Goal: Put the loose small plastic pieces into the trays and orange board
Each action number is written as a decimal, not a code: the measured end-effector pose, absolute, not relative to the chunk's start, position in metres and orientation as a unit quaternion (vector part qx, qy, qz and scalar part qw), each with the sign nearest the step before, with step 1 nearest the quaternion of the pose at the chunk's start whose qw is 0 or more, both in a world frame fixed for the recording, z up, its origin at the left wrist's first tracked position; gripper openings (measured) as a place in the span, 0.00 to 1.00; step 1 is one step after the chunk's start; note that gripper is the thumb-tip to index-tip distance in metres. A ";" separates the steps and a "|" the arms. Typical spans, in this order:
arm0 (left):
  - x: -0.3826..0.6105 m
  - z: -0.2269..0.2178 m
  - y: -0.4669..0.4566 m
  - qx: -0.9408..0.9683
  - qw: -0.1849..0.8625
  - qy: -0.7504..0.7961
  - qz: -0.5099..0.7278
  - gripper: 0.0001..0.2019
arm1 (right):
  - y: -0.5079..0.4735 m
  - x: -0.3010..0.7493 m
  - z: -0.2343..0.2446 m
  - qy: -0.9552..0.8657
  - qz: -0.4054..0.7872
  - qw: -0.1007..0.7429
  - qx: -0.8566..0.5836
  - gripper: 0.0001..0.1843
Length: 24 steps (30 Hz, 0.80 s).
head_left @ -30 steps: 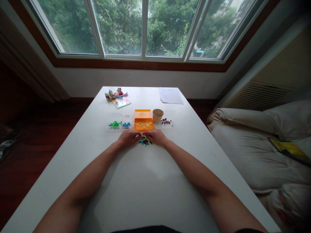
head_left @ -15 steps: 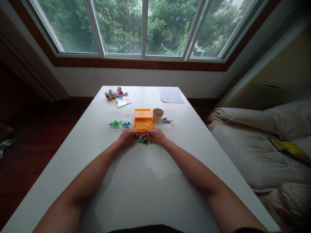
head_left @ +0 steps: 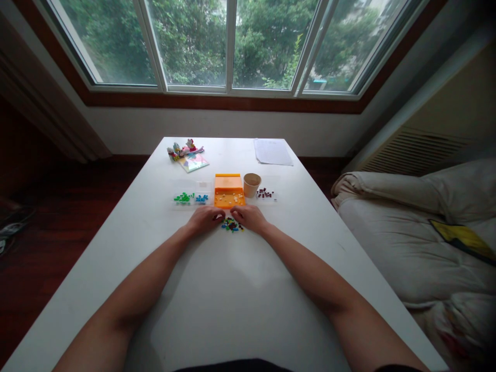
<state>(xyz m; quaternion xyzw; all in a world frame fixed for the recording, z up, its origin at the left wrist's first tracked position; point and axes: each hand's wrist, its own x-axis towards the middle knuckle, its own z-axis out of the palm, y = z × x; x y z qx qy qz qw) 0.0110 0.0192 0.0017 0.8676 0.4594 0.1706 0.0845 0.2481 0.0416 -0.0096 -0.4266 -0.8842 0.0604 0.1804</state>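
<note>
A small pile of mixed coloured beads or bricks [head_left: 231,225] lies on the white table, in green, blue, yellow and dark tones; the pieces are too small to name surely. My left hand [head_left: 204,218] rests at the pile's left edge, fingers curled in. On the other side is my right hand [head_left: 248,217], thumb and fingers pinched together over the pile's far right edge. Whatever either hand may hold is too small to see. Just beyond the fingers stands an open orange box [head_left: 229,206] with pale pieces inside it.
Left of the box, a clear tray holds green pieces [head_left: 184,198] and blue pieces [head_left: 201,198]. A brown paper cup [head_left: 252,186] stands right of it, beside dark red-brown pieces [head_left: 265,192]. Farther back are small figurines [head_left: 186,149], a colourful card [head_left: 195,163] and paper sheets [head_left: 273,152].
My fingertips, which met above the pile, have parted slightly, leaving a gap between the hands. The box, cup and trays have stayed put.
</note>
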 end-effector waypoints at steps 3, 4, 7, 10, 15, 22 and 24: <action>0.011 0.000 0.020 0.866 0.082 0.461 0.172 0.10 | 0.042 0.248 -0.010 -0.888 0.056 0.181 -0.420 0.12; 0.011 0.000 0.020 0.865 0.082 0.463 0.173 0.10 | 0.042 0.248 -0.011 -0.889 0.055 0.182 -0.417 0.12; 0.011 0.000 0.020 0.862 0.086 0.468 0.173 0.10 | 0.041 0.248 -0.009 -0.887 0.059 0.196 -0.413 0.12; 0.011 0.001 0.019 0.860 0.093 0.471 0.171 0.11 | 0.041 0.248 -0.006 -0.861 0.063 0.246 -0.439 0.13; 0.012 0.003 0.018 0.866 0.103 0.458 0.171 0.11 | 0.045 0.254 -0.001 -0.786 0.049 0.318 -0.528 0.15; 0.013 0.004 0.019 0.868 0.100 0.455 0.169 0.10 | 0.051 0.260 -0.003 -0.758 0.064 0.334 -0.557 0.16; 0.013 0.005 0.018 0.868 0.096 0.457 0.169 0.10 | 0.051 0.260 -0.004 -0.756 0.068 0.333 -0.559 0.16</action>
